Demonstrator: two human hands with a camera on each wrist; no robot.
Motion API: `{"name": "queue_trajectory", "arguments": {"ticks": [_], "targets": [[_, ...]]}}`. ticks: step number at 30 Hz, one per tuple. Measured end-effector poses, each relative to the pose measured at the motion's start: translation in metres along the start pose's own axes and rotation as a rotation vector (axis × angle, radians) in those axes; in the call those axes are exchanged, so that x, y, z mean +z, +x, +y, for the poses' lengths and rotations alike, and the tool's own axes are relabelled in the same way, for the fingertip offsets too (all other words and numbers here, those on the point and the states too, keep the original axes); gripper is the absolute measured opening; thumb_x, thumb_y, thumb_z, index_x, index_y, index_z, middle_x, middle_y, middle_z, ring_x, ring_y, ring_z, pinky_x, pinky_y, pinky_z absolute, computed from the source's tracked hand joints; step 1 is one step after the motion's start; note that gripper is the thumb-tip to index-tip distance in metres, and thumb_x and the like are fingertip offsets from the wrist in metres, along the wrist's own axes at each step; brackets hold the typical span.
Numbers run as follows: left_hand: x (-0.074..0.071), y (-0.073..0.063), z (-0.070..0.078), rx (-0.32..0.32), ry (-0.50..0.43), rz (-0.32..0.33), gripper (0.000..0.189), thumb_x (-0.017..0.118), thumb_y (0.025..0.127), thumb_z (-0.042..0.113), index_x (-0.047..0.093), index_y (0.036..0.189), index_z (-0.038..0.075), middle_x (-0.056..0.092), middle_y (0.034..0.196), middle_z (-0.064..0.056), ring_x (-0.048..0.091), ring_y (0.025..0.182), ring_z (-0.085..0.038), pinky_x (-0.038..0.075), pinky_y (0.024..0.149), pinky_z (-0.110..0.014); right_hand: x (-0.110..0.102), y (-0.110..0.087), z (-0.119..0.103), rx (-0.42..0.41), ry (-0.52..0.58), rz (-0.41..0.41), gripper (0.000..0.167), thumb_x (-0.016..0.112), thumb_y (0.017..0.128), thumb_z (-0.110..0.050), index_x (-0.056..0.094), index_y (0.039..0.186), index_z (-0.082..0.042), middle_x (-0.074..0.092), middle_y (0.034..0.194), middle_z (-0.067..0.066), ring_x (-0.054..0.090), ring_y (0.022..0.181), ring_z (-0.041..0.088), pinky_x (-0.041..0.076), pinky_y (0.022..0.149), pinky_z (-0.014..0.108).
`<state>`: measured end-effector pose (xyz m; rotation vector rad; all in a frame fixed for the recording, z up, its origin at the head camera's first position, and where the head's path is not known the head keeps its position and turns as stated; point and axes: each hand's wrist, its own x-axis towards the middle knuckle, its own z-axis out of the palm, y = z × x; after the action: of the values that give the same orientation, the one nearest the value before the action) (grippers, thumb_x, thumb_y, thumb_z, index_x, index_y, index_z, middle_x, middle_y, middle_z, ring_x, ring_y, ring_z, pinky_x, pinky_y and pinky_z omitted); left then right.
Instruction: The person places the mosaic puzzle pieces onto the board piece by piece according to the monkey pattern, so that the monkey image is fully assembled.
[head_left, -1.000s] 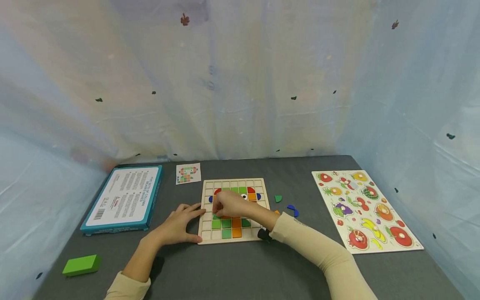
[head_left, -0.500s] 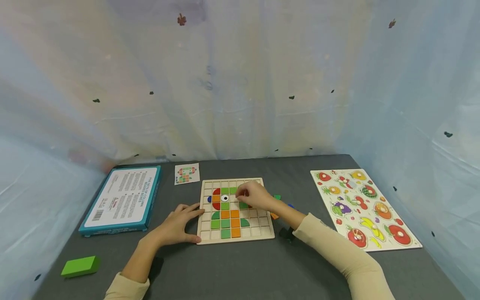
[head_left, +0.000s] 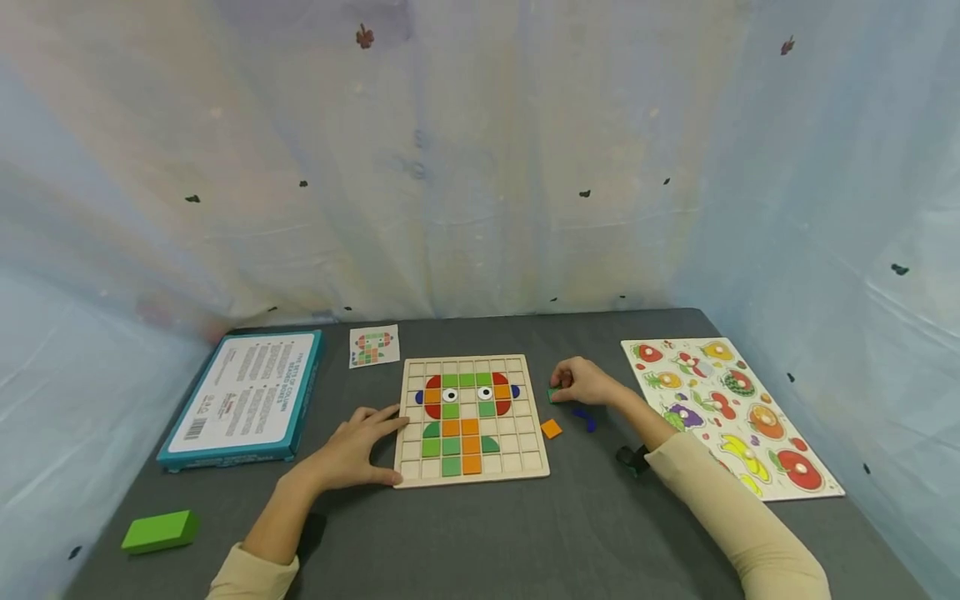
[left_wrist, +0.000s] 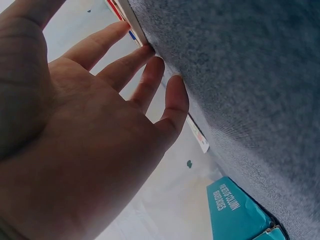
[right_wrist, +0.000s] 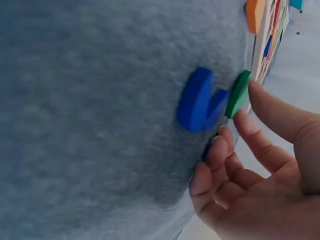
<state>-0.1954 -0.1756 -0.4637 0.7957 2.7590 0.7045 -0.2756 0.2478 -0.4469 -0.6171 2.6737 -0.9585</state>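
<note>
A wooden grid board [head_left: 512, 461] lies on the table, bearing red, green, orange and blue tiles and two eye tiles. At its left edge rests my left hand [head_left: 347, 450], fingers and thumb spread against the rim; the left wrist view shows fingertips at that edge [left_wrist: 137, 30]. My right hand [head_left: 588, 383] is to the right of the board. Between its thumb and index finger it pinches a green quarter-circle tile [right_wrist: 239, 94]; the other fingers are curled near the tabletop. Two blue half-round tiles [right_wrist: 195, 102] and an orange square tile [head_left: 551, 428] lie close by.
A small pattern card [head_left: 374, 347] lies behind the board. At the left are a teal box [head_left: 240, 396] and a green block [head_left: 161, 532]. A fruit puzzle board [head_left: 712, 400] is at the right, partly behind the right forearm. Plastic sheeting [head_left: 480, 167] rises behind the table.
My right hand has moved rightward from over the board's left part, across its upper right, to the green quarter-circle tile, which it now pinches. The left hand stays at the board's edge.
</note>
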Motion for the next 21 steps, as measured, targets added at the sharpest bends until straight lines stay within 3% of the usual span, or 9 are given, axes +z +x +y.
{"name": "queue_trajectory", "arguments": {"ticks": [4,12,16,21], "targets": [[0.0,0.0,0.0,0.0,-0.001,0.003,0.09,0.085,0.074,0.051,0.05,0.148,0.012,0.036,0.156,-0.017,0.037,0.128,-0.036,0.037,0.095,-0.065,0.0,-0.001,0.001,-0.027,0.01,-0.059,0.016,0.076,0.086,-0.002,0.063,0.093,0.004,0.058,0.077,0.007,0.05,0.067,0.015,0.044,0.064,0.031],[0.001,0.001,-0.001,0.006,-0.001,0.0,0.09,0.084,0.074,0.052,0.051,0.147,0.012,0.036,0.156,-0.018,0.037,0.128,-0.036,0.037,0.095,-0.065,0.006,0.0,-0.003,-0.075,0.027,-0.046,0.015,0.076,0.084,0.004,0.064,0.092,0.005,0.064,0.082,0.012,0.056,0.072,0.017,0.048,0.066,0.032],[0.001,0.001,-0.002,0.007,-0.001,0.003,0.09,0.084,0.074,0.052,0.05,0.148,0.012,0.036,0.156,-0.018,0.037,0.128,-0.036,0.037,0.095,-0.065,0.007,-0.001,-0.006,-0.088,0.027,-0.007,0.01,0.073,0.087,0.004,0.066,0.094,0.005,0.065,0.083,0.011,0.057,0.072,0.016,0.048,0.066,0.031],[0.001,0.001,-0.003,0.01,0.0,0.004,0.09,0.084,0.074,0.051,0.051,0.147,0.012,0.036,0.156,-0.017,0.038,0.128,-0.036,0.038,0.095,-0.064,0.012,0.0,-0.015,-0.105,0.092,0.101,0.016,0.068,0.09,0.004,0.067,0.106,0.008,0.065,0.086,0.013,0.056,0.071,0.019,0.046,0.065,0.03]]}}
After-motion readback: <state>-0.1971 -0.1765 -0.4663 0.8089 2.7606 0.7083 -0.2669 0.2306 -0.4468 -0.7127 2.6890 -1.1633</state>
